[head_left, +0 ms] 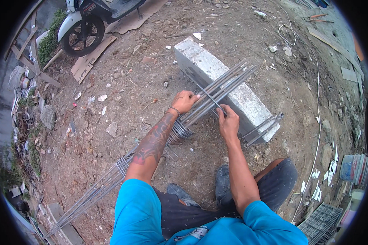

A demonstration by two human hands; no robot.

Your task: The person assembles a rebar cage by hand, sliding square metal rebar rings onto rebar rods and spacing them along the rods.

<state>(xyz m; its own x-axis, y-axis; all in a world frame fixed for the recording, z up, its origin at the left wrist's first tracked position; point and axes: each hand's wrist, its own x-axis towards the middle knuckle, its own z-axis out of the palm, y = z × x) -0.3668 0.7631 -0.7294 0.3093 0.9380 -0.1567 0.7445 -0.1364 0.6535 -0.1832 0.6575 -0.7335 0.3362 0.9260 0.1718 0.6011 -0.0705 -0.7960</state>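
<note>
A long bundle of steel rebars (229, 83) lies slanted over a grey concrete block (249, 102), running down to the lower left. Several wire stirrups (178, 131) are bunched around it near my left wrist. My left hand (185, 101) grips the bars from the left side. My right hand (228, 121) is closed on a thin metal tie or stirrup rod (210, 97) that crosses the bundle. A second short group of bars (262, 129) pokes out at the block's near end.
A scooter (90, 20) and cardboard sheets (86, 65) sit at upper left. Stones and scraps litter the dirt (122, 106). A white cable (318, 114) runs along the right. A bucket (347, 167) and a wire grid (321, 222) lie at lower right.
</note>
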